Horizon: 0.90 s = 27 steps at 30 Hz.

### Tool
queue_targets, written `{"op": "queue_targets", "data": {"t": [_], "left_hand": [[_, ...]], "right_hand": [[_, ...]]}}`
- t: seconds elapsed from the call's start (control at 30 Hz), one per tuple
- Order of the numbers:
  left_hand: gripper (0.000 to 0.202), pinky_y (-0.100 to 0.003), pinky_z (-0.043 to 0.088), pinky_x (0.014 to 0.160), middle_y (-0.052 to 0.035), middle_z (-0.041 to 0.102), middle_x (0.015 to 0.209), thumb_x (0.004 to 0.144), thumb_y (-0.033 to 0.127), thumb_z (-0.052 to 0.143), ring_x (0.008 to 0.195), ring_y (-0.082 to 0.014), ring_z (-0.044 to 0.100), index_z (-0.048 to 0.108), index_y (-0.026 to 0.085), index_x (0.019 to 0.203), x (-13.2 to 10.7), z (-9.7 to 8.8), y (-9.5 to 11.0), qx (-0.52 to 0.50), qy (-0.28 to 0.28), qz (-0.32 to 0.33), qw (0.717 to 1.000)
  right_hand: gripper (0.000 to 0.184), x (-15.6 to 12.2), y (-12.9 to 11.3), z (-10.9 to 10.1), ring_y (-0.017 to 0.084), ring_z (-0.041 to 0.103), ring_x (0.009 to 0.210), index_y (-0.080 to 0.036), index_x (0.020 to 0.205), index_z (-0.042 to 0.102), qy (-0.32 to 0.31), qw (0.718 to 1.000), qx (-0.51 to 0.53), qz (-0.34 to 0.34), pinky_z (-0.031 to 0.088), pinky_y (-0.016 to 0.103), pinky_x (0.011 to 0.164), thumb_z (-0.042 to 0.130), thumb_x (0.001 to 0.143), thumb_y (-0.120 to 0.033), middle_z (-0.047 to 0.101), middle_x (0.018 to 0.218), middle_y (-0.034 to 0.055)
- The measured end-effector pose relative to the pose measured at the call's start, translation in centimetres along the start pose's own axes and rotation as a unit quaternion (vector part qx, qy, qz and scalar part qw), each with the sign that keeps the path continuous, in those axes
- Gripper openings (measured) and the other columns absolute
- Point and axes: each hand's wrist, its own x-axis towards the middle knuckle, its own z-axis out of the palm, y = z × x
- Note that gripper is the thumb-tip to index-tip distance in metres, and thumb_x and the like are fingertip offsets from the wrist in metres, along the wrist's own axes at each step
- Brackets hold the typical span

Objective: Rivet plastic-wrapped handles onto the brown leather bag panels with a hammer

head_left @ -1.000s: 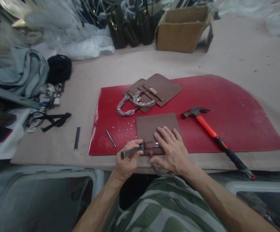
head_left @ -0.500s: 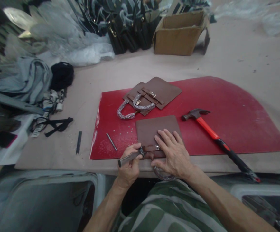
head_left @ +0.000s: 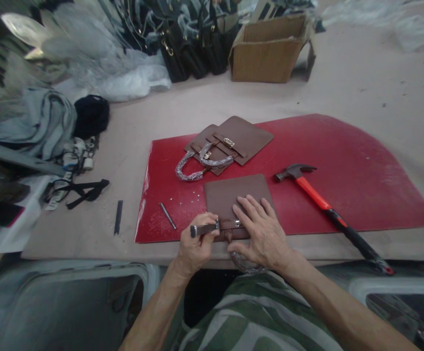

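Note:
A brown leather bag panel lies at the near edge of a red mat. My right hand rests flat on it, fingers spread, next to a small metal clasp. My left hand is closed round a short metal punch, whose tip meets the panel's strap beside the clasp. A plastic-wrapped handle hangs below my right hand over the table edge.
A red-handled claw hammer lies on the mat to the right. More brown panels with wrapped handles lie further back. A thin metal rod lies at the left. A cardboard box, black bags and plastic wrap fill the back; cloth and straps lie left.
My left hand has tilted the punch more upright at the panel's strap, so it looks shorter. My right hand stays flat on the panel.

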Motion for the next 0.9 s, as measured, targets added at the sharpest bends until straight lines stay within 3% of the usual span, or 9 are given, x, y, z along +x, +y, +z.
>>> {"op": "queue_targets", "data": {"t": [0.43,0.57,0.7,0.8,0.9], "left_hand": [[0.009,-0.036,0.055,0.09,-0.0095,0.068,0.108,0.093,0.018,0.055,0.104,-0.0204,0.068,0.06,0.019,0.1,0.3,1.4,-0.2,0.009,0.006,-0.02,1.0],[0.012,-0.034,0.057,0.088,-0.0097,0.07,0.107,0.09,0.014,0.057,0.104,-0.0204,0.069,0.061,0.02,0.1,0.4,1.5,-0.2,0.006,0.0,-0.015,1.0],[0.015,-0.034,0.058,0.087,-0.0089,0.072,0.104,0.087,0.012,0.059,0.101,-0.0207,0.07,0.061,0.019,0.099,0.6,1.7,0.0,0.0,0.01,-0.012,1.0],[0.018,-0.032,0.058,0.085,-0.0083,0.071,0.102,0.085,0.009,0.057,0.098,-0.0205,0.07,0.062,0.02,0.099,0.7,1.8,0.2,-0.006,0.004,-0.019,1.0],[0.019,-0.032,0.058,0.082,-0.008,0.071,0.098,0.084,0.007,0.057,0.094,-0.0206,0.07,0.063,0.02,0.096,0.8,1.9,0.3,-0.01,-0.002,-0.026,1.0]], "right_hand": [[0.089,0.0,-0.1,-0.1,0.041,0.036,0.142,-0.009,0.138,0.056,0.024,0.999,0.047,0.0,0.021,0.063,0.117,0.063,0.078,-0.074,0.046,0.15,0.0232],[0.062,-0.3,1.4,-1.6,0.034,0.048,0.135,-0.018,0.138,0.055,0.103,0.986,0.125,0.029,0.038,0.056,0.111,0.057,0.09,-0.057,0.054,0.144,0.0174],[0.05,-2.3,5.9,-5.4,0.036,0.054,0.125,-0.016,0.132,0.059,0.203,0.971,0.018,0.122,0.045,0.054,0.104,0.054,0.093,-0.047,0.058,0.135,0.019],[0.053,-5.3,9.9,-7.7,0.041,0.058,0.111,-0.008,0.125,0.06,0.155,0.954,-0.134,0.219,0.05,0.055,0.087,0.047,0.093,-0.049,0.059,0.128,0.0259],[0.044,-7.8,12.2,-8.2,0.038,0.061,0.085,-0.013,0.098,0.064,0.037,0.94,-0.18,0.286,0.049,0.049,0.07,0.041,0.092,-0.05,0.064,0.094,0.0224]]}}
